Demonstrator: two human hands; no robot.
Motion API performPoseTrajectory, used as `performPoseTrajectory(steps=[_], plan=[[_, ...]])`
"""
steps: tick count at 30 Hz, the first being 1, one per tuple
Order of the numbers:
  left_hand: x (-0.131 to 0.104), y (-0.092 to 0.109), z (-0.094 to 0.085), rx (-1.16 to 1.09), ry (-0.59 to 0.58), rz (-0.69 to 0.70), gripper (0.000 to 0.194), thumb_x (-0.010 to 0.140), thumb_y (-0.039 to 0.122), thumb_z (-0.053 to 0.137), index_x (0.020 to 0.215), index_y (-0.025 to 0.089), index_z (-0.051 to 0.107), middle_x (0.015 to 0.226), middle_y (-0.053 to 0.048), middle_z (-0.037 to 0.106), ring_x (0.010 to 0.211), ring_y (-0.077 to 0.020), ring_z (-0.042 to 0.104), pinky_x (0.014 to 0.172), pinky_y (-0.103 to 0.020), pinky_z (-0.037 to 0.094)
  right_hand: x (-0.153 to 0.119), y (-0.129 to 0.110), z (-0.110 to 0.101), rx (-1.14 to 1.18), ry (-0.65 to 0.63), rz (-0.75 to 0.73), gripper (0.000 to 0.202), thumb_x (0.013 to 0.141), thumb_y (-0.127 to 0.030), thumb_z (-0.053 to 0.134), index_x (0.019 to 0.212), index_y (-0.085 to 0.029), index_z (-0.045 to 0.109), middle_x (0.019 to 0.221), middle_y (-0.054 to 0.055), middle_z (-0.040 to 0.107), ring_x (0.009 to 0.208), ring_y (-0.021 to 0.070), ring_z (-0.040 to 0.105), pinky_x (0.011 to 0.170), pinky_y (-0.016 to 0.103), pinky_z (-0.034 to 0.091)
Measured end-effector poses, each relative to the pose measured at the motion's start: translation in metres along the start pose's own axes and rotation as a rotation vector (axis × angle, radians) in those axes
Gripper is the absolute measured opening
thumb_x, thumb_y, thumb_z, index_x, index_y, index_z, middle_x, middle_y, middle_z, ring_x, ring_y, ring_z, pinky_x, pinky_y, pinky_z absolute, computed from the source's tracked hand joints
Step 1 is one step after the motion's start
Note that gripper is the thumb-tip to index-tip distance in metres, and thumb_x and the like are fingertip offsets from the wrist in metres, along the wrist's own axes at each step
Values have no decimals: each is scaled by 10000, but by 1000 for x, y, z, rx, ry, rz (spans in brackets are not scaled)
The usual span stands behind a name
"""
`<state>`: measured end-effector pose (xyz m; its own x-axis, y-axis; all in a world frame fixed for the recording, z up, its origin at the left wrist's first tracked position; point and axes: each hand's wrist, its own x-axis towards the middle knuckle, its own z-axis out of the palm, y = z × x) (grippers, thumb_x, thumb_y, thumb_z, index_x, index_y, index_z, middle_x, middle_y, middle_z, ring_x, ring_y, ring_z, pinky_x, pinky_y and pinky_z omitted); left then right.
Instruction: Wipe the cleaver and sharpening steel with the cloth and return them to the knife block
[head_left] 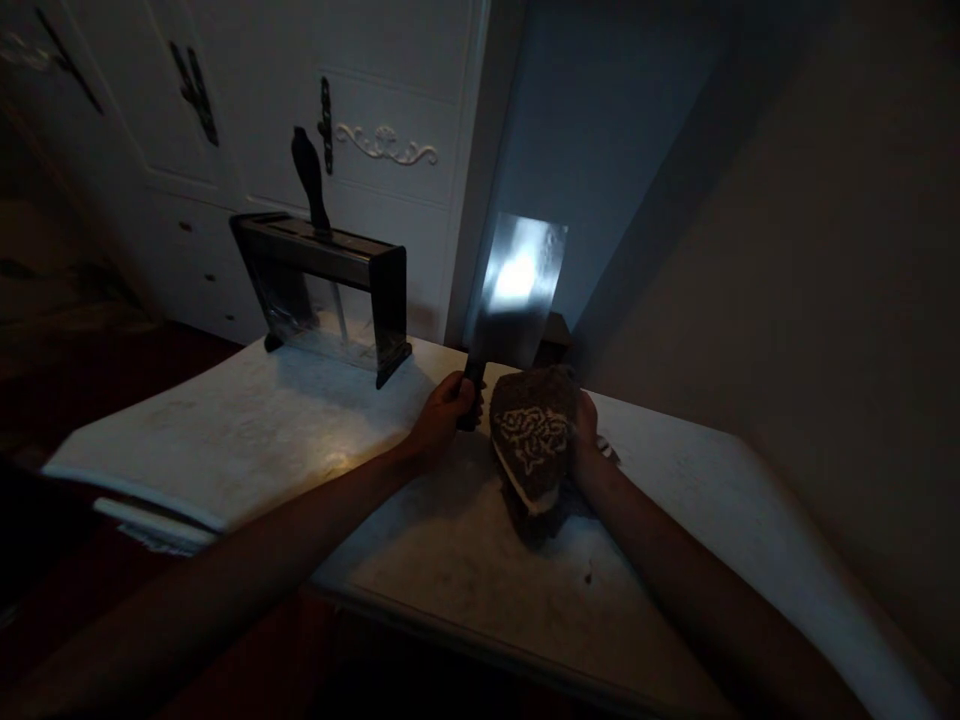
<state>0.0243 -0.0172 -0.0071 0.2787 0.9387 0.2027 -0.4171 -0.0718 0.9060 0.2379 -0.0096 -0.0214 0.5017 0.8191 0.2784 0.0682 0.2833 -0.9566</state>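
A cleaver (517, 290) with a wide shiny blade stands upright, its dark handle gripped by my left hand (444, 418). Just right of it, a brown patterned cloth (531, 430) with a pale edge hangs bunched over the white tabletop (420, 530). My right hand (587, 425) holds the cloth from its right side, and most of its fingers are hidden behind the fabric. The blade does not appear to touch the cloth.
A knife block (319, 245) with clear sides and one black-handled knife (309, 175) in it stands at the table's back left. White cabinets (390, 110) are behind it. A wall (810, 250) rises along the right.
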Motion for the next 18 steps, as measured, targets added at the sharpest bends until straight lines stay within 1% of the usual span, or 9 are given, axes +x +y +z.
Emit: performPoseTrajectory(steps=[2, 3, 5, 8, 11, 14, 18], plan=[[-1, 4, 1, 11, 9, 34, 515, 736, 610, 690, 945, 155, 571, 750, 14, 535, 639, -93, 507, 576, -227, 425, 3, -6, 0, 11, 40, 49, 378, 605, -575, 662, 671, -222, 543, 637, -25, 574, 666, 186, 549, 607, 305, 461], [-2, 6, 1, 11, 11, 43, 506, 744, 605, 686, 946, 156, 571, 749, 15, 535, 635, -92, 504, 579, -228, 424, 5, -11, 1, 12, 23, 67, 377, 597, -561, 675, 702, -213, 573, 669, -19, 600, 691, 190, 564, 633, 307, 468], [-3, 9, 2, 6, 15, 51, 485, 758, 593, 678, 942, 157, 570, 747, 15, 533, 626, -89, 499, 581, -230, 421, 9, -21, 1, -17, -63, 64, 393, 611, -538, 696, 794, -194, 646, 745, -3, 654, 749, 201, 596, 691, 314, 480], [-4, 11, 3, -4, 18, 45, 465, 768, 574, 676, 945, 158, 570, 751, 13, 533, 631, -92, 502, 587, -235, 423, 13, -39, 0, -115, -153, -49, 409, 685, -529, 691, 906, -186, 717, 840, 23, 706, 840, 223, 624, 738, 324, 490], [-4, 12, 3, -14, 18, 34, 461, 771, 568, 676, 957, 160, 571, 754, 11, 532, 633, -95, 502, 574, -232, 414, 14, -55, 0, -214, -196, -186, 386, 721, -516, 700, 922, -191, 756, 889, 37, 733, 862, 241, 639, 734, 337, 503], [-5, 13, 3, -14, 9, 47, 446, 787, 563, 664, 953, 158, 577, 741, 11, 532, 621, -92, 489, 559, -226, 395, 13, -65, 1, -203, -240, -214, 349, 721, -491, 727, 924, -211, 771, 889, 26, 746, 819, 239, 657, 715, 340, 514], [-6, 14, 5, 11, -5, 77, 422, 814, 561, 637, 930, 159, 585, 699, 17, 522, 605, -90, 465, 544, -220, 363, 10, -67, 3, -209, -305, -220, 302, 751, -482, 711, 893, -223, 773, 850, 15, 744, 789, 224, 666, 711, 329, 517]])
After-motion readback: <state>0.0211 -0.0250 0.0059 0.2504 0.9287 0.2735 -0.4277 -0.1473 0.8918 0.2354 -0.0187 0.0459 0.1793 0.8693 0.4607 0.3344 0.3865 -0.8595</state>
